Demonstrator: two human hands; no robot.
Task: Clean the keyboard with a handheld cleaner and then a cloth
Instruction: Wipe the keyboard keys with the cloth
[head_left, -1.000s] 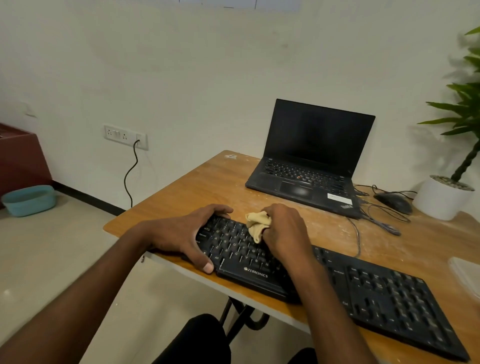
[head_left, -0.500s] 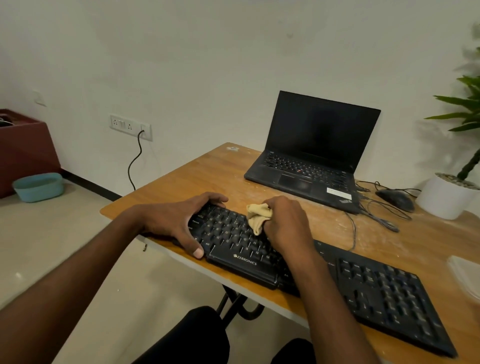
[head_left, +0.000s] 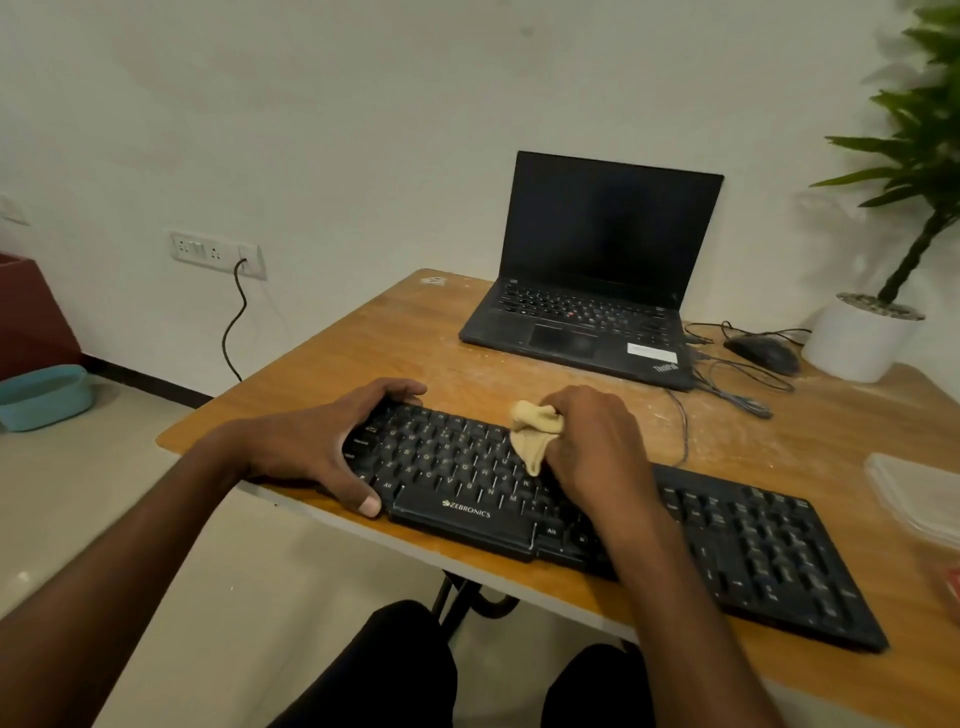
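While left hand (head_left: 317, 447) fingers clasp the keyboard (head_left: 571, 514) end, right hand (head_left: 592, 441) fingers bunch cloth (head_left: 532, 434) on keys

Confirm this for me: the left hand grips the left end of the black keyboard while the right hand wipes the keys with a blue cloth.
Wrong in one respect: the cloth is beige, not blue, as the head view shows. The rest holds: the left hand grips the left end of the black keyboard while the right hand holds the bunched cloth on the keys.
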